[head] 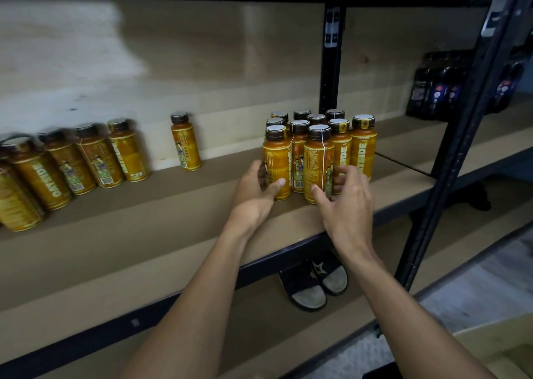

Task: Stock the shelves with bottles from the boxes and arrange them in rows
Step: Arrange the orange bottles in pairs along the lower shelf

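- Brown board of the dark-framed shelf (173,234) fills the view in dim light, with a pale back panel behind it.
- Right of centre on that board, a cluster of orange Oatside bottles (340,139) stands upright and packed cap to cap, its long axes vertical, straight ahead of both hands.
- The left hand (256,188) wraps the front-left bottle (278,153) low down, thumb on its face and fingers round its left side.
- The right hand (346,202) has its thumb on the base of the front-centre bottle (317,159), with its fingers spread and bent toward the bottle's right flank. I cannot tell whether they close on it.
- Both hands are about equally near and meet the front rank at its base, so any push or lift probably starts low on tall bottles, which could tip.
- Further left a lone bottle (185,142) stands against the back panel, and beyond it a blurred row of bottles (86,159).
- A steel upright (331,61) rises behind the cluster, dark bottles (438,90) sit far right, and slide sandals (314,286) lie below.
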